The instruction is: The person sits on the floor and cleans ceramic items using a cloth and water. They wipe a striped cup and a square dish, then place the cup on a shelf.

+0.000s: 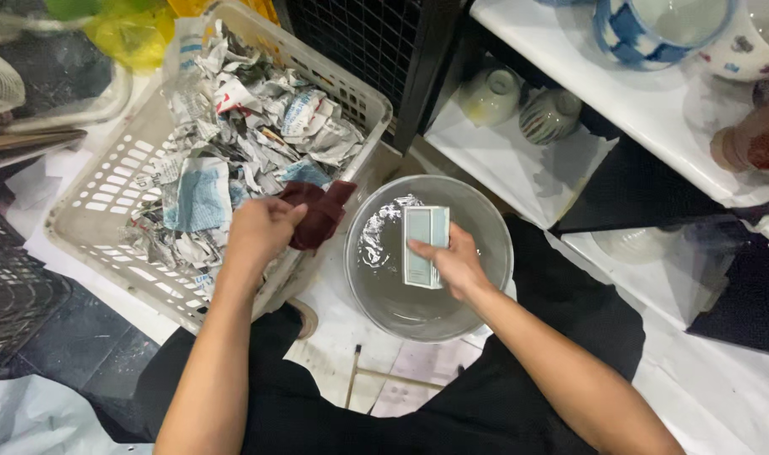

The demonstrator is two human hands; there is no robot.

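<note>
Holding pale rectangular tile [424, 247] in my right hand [456, 263] over the water basin [485, 219], long axis running away from me | left hand [258, 232] gripping dark red cloth [317, 211] at the basket [90, 202] rim.

A flat rectangular tile [424, 246], pale grey-green with a lighter border, is held upright on its long edge inside a round clear basin [376, 295] that holds shallow water. The right hand [452, 261] grips the tile along its right and lower side, thumb across the face. A dark red cloth [321, 212], crumpled and limp, hangs from the closed left hand [258, 232] over the rim of a white plastic basket [98, 202], just left of the basin.
</note>
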